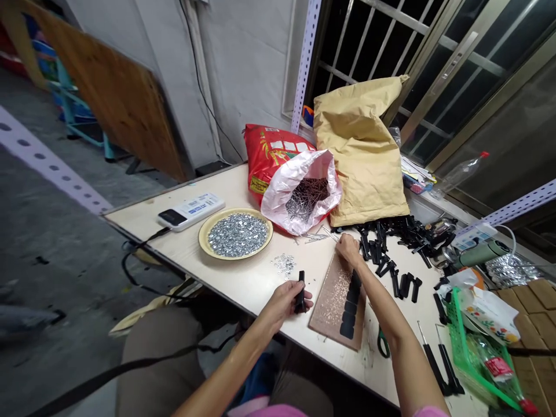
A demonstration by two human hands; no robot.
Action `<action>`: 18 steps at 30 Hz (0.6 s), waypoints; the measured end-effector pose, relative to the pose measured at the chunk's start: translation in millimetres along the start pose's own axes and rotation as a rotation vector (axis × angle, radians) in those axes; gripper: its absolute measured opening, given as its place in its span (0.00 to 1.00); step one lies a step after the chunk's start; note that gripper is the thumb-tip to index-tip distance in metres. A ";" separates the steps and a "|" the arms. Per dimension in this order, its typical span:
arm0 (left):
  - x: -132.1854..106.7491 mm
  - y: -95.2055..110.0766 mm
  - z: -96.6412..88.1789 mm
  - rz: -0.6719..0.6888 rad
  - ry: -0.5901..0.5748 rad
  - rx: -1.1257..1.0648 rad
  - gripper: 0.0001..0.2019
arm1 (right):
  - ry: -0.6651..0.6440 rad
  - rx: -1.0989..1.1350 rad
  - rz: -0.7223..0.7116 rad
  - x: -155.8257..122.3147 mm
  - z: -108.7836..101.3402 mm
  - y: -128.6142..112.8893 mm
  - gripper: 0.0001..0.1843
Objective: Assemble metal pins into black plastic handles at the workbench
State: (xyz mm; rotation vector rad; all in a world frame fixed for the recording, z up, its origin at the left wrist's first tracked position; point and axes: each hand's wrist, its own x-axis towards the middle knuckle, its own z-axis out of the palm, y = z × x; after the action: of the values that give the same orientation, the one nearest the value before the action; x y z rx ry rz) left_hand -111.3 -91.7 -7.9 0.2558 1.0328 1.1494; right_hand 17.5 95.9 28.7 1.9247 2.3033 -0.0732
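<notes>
One black plastic piece [300,291] is in play right now, pinched upright between the thumb and fingers of the left hand [287,298], just above the near edge of the worktop [256,292]. The right hand [348,249] is over by the far end of a brown board [322,318], fingers bunched together next to a few thin metal pins [315,236]. Honestly can't tell if it's actually gripping one or just touching, too small to make out.

How far along? Looks like mid-batch to me. The piece in the left hand shows no pin sticking out of it that I can see, so I'd guess this one isn't finished. A big spread of similar black parts [393,231] lies past the right arm, but whether those are done or waiting, no idea from here.

Loads of stock left, for sure: the red bag [275,139] gapes with a heap of pins [306,197] inside, and the yellowish plate [202,242] is piled with small metal bits [238,234]. A little patch of similar bits [285,264] sits loose between plate and left hand. On the board there's a row of flat black pads [348,313] beside pale crumbs.
</notes>
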 end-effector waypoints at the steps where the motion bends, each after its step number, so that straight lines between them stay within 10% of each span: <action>1: 0.6 -1.3 0.0 -0.001 -0.001 0.026 0.15 | 0.009 0.004 -0.008 -2.4 -2.3 0.6 0.15; 10: 14.0 -9.0 6.8 0.414 0.289 0.876 0.10 | 0.202 0.475 -0.354 -42.3 -5.3 -6.9 0.28; 18: 2.5 -9.8 7.7 0.440 0.304 1.355 0.03 | 0.045 1.048 -0.372 -87.4 3.4 -13.7 0.22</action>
State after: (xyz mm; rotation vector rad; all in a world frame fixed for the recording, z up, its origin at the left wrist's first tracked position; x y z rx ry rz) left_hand -99.1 -91.4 -11.4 1.4587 1.9838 0.6854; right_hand 19.4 7.7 36.6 1.7115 2.9052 -1.5442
